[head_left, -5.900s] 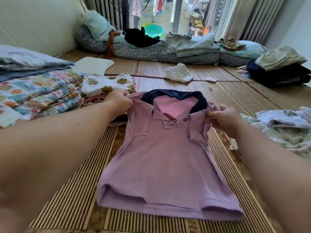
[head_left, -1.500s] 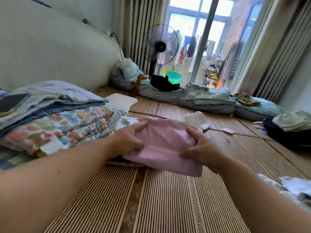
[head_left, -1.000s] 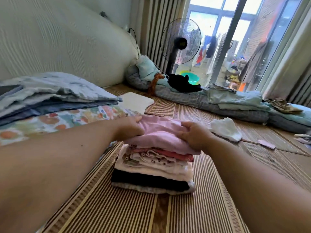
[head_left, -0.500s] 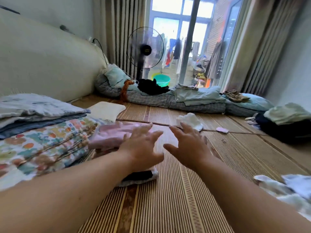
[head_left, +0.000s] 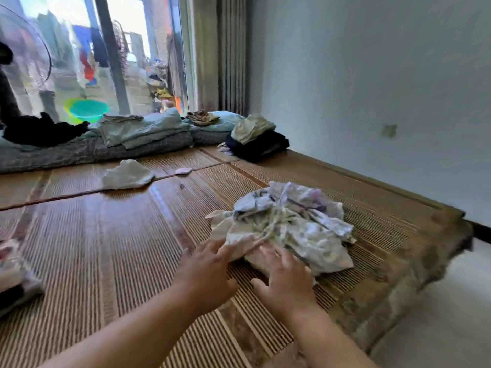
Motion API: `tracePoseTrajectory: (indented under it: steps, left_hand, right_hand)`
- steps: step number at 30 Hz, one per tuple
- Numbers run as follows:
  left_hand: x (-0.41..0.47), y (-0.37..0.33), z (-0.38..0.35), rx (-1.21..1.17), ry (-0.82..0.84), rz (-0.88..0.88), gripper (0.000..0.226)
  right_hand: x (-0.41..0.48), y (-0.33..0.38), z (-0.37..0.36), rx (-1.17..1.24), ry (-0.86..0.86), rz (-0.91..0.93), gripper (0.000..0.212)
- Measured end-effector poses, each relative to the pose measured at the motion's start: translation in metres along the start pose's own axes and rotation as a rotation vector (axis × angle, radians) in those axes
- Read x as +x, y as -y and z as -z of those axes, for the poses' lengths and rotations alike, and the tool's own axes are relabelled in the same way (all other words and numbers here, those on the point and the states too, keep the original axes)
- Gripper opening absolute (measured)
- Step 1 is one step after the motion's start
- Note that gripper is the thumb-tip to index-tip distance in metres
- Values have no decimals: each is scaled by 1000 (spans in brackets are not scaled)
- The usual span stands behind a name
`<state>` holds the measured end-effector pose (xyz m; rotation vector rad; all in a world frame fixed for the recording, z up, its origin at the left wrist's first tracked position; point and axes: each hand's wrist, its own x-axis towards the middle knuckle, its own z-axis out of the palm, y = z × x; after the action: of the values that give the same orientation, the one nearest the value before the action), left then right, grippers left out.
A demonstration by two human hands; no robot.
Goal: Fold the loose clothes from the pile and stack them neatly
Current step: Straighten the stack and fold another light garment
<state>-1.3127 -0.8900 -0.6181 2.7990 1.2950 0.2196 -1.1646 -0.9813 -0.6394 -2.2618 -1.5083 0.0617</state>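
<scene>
Both my left hand (head_left: 207, 272) and right hand (head_left: 288, 284) have fingers (head_left: 216, 254) spread, holding nothing, tips at the near edge of the crumpled pile (head_left: 292, 224) just beyond them. I'd pinch one garment only, lifting clear.

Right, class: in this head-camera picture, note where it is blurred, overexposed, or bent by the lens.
Head view: motion blur smears the fan and the right corner of the mat; head view: the window blows out to white and its posts lean, likely lens distortion; head view: the clothes pile is sharpest.
</scene>
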Motion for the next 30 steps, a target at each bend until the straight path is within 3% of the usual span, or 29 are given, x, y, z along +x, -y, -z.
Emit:
tracePoseTrajectory:
  steps: [8, 11, 14, 16, 19, 23, 26, 30]
  left_hand:
    - [113, -28, -8, 22, 50, 12, 67]
    - [151, -22, -8, -16, 151, 88, 64]
    - [175, -22, -10, 3, 248, 51, 63]
    - [183, -22, -6, -143, 186, 19, 50]
    - [179, -15, 16, -467, -99, 26, 18]
    - [157, 8, 74, -524, -387, 85, 29]
    - [126, 22, 125, -564, -427, 59, 43]
    - [74, 21, 198, -524, -462, 2, 43]
  right_hand:
    - [22, -62, 10, -80, -16, 15, 59]
    - [34, -56, 5, -89, -40, 60, 55]
    - [43, -48, 1, -68, -28, 60, 54]
    - [46, -44, 0, -51, -11, 39, 54]
    - [48, -38, 1, -1, 2, 6, 49]
    - [44, -19, 14, 105, -28, -30, 49]
    - [42, 6, 28, 270, -101, -56, 54]
    - [38, 59, 47, 675, -129, 3, 83]
